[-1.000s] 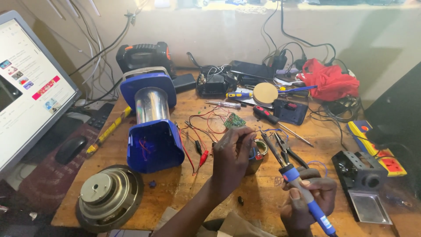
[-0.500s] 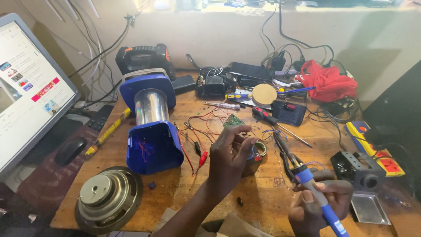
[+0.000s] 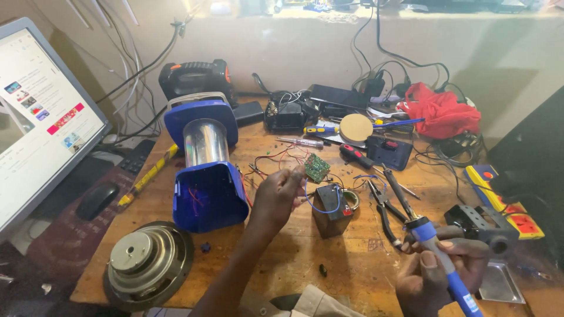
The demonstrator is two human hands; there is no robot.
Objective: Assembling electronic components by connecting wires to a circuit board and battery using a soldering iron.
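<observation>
The left hand (image 3: 276, 196) is raised over the wooden workbench (image 3: 305, 264), fingertips pinched on a thin wire beside the small green circuit board (image 3: 317, 168), which sits tilted just above a black battery block (image 3: 329, 209). The right hand (image 3: 440, 276), low at the near edge, grips a blue-handled soldering iron (image 3: 429, 238), its tip pointing up toward the board. Pliers (image 3: 385, 205) lie just beside the iron. Further left stands a blue lantern (image 3: 205, 167); a loose speaker (image 3: 147, 264) rests near the corner.
</observation>
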